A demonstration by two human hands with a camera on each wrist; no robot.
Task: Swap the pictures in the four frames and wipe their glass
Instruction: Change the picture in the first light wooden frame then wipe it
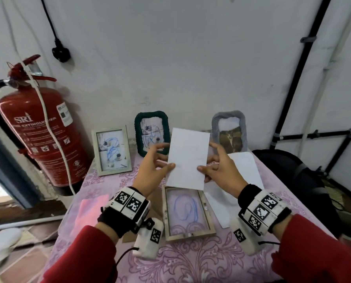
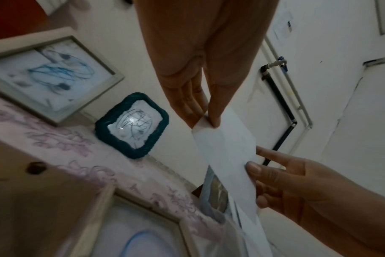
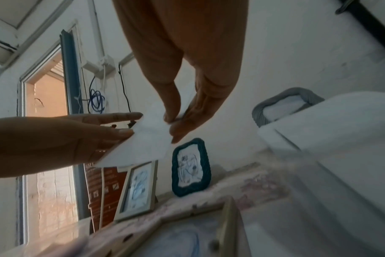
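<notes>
Both hands pinch the white picture (image 1: 188,158) by its side edges, L hand (image 1: 153,170) & R hand (image 1: 221,170), above the open frame (image 1: 189,213) on the counter (image 1: 201,260). Keep it square w/ the opening, lower flat, corners first.

Red fire extinguisher (image 1: 41,135) stands on the floor at nine o'clock, a white cord (image 1: 54,137) draped over it. Black plug (image 1: 61,53) hangs on the wall at eleven o'clock. Black pipes (image 1: 297,82) run at two o'clock (one horizontal section lower). Pink floral tablecloth (image 1: 201,260) covers the table.
</notes>
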